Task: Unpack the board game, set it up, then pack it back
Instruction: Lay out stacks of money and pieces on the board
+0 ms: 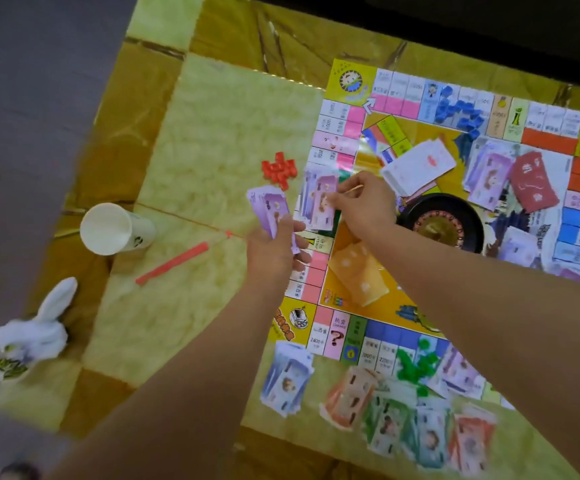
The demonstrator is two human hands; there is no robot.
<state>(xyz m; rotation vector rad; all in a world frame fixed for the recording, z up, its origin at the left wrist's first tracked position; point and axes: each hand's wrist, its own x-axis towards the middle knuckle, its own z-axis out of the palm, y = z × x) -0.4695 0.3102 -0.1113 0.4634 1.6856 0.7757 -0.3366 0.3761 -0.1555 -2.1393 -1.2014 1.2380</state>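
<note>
1. The left hand (274,252) has its grip closed round a fanned wad of purple notes (270,206). It holds them above the tabletop (219,140), just beside the left edge of the game board (292,323).
2. The right hand (364,206) pinches with thumb and forefinger at a pile of similar notes (318,202) lying across that board edge. Blur hides whether a note is lifted clear.
3. These notes look like thin paper: light, limp and probably slick against each other, so a stack will tend to slide and fan.
4. A corner pinch suits one note. A whole stack is better squared, then clamped across its middle, thumb on top.
5. The red pieces (279,169) near the pile are small and loose, and a sweeping hand could scatter them.
</note>
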